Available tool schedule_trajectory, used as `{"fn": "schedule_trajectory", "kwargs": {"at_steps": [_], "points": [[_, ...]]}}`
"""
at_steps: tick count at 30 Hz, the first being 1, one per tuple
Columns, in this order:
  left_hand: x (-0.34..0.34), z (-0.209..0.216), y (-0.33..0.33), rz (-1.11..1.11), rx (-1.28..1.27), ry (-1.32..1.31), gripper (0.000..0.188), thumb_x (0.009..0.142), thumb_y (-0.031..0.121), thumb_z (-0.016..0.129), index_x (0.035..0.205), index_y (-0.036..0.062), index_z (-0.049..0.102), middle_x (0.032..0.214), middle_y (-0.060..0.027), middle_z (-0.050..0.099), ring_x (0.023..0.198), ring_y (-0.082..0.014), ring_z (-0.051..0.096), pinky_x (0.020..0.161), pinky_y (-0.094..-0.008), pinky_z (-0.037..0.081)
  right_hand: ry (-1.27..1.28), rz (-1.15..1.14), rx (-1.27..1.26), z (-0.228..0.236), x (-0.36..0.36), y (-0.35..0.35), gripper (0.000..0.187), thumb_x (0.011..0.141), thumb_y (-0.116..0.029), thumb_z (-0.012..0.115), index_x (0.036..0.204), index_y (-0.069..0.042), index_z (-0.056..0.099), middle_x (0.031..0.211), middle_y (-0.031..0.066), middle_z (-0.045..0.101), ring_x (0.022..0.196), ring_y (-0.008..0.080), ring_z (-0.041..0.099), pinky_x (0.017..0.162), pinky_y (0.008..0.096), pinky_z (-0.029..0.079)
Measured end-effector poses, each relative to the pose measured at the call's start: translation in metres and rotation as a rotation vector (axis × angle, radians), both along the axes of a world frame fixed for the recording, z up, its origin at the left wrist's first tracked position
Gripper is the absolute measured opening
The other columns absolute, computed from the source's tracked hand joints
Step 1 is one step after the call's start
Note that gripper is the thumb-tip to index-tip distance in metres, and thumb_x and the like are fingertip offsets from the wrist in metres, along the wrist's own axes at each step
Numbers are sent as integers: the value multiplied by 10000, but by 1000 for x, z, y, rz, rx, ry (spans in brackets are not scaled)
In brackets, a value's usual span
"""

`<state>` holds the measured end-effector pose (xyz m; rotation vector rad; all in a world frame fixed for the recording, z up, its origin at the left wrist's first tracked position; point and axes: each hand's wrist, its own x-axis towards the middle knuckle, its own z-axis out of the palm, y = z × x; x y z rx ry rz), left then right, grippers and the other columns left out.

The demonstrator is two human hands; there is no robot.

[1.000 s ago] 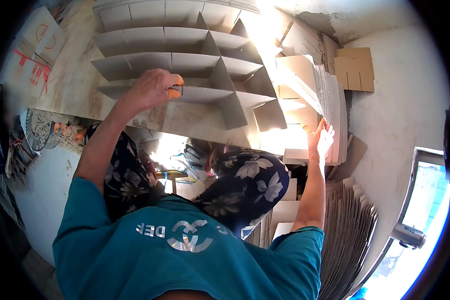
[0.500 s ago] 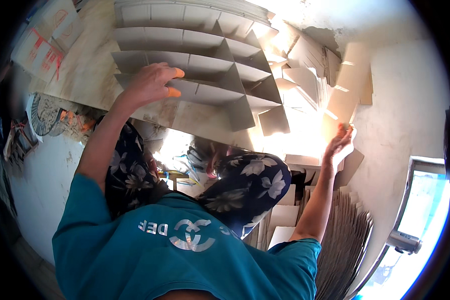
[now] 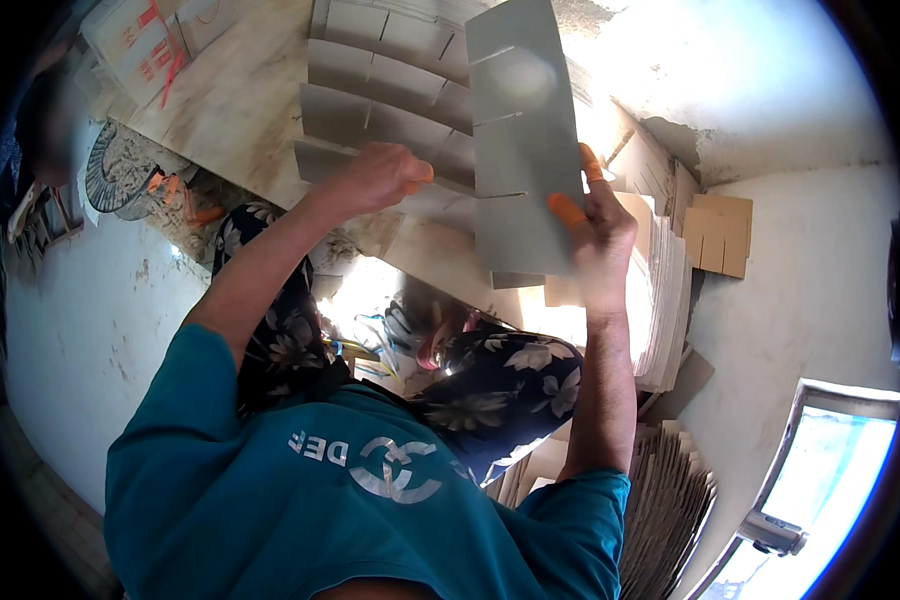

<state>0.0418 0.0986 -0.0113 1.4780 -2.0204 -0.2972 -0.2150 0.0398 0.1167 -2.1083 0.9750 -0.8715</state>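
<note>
My right hand holds a grey cardboard strip upright by its right edge, with orange covers on the fingertips. Several slits run in from the strip's left side. Behind and left of it stands a cardboard divider, made of several long slotted strips in rows; the raised strip hides its right part. At the top edge of the nearest row, my left hand is closed, its orange-covered fingertips drawn together. Whatever lies between those fingers is hidden.
The divider rests on a pale worktable. A carton with red markings sits at the far left. Stacked cardboard sheets stand at the right, near a small slotted piece by the wall. More sheets are piled below.
My right hand has come left from the sheets at the right and now holds a cardboard strip over the divider. My left hand's fingers have closed. The whole view has shifted.
</note>
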Motion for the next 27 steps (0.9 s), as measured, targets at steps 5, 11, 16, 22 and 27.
{"fn": "schedule_trajectory", "kwargs": {"at_steps": [5,11,16,22,27], "points": [[0,3,-1,-42,-37,27,128,727,50,671,853,36,652,684,-160,588,695,-344,594,625,-436,461,129,-1,-46,-10,21,-4,569,779,137,584,1318,-7,469,1103,136,653,854,115,620,778,246,515],[-1,-1,-5,-26,-38,70,111,731,59,658,832,18,635,707,-166,604,719,-352,601,617,-450,455,206,65,81,-17,32,-6,534,813,85,564,1329,53,433,1168,116,624,978,80,574,838,214,465],[2,-1,-7,-39,-95,110,93,714,47,656,792,15,617,718,-168,613,709,-360,599,609,-449,451,204,187,68,-27,41,-17,543,811,100,576,1331,57,428,1156,98,615,963,71,546,832,201,447],[0,-2,-15,-26,-63,135,82,693,19,639,771,9,615,701,-164,615,698,-360,608,620,-447,460,356,185,152,-55,57,-24,457,802,74,581,1250,63,492,973,129,664,867,83,587,761,233,470],[0,1,-8,-65,-39,107,115,681,22,636,795,25,624,696,-159,623,707,-345,621,631,-436,470,616,233,23,-53,67,-13,374,786,24,585,1154,45,527,782,214,625,765,245,643,684,349,484]]}}
